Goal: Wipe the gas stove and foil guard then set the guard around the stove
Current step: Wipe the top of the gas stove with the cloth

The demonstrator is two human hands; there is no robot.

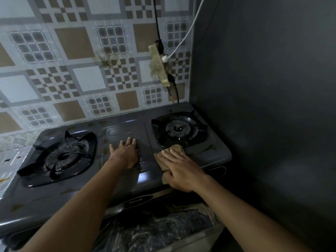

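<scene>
A dark grey two-burner gas stove (125, 128) fills the middle of the view, with a left burner (62, 156) and a right burner (177, 128). My left hand (125, 153) lies flat with fingers spread on the stove's centre panel. My right hand (179, 168) presses a tan cloth (177, 149) onto the stove top just in front of the right burner. A patterned sheet (11, 159), possibly the foil guard, lies at the stove's left edge.
A tiled wall (72, 70) rises behind the stove, carrying a grimy power strip (160, 66) with black and white cables. A dark grey wall (263, 88) stands close on the right. A marbled counter edge (163, 228) runs in front.
</scene>
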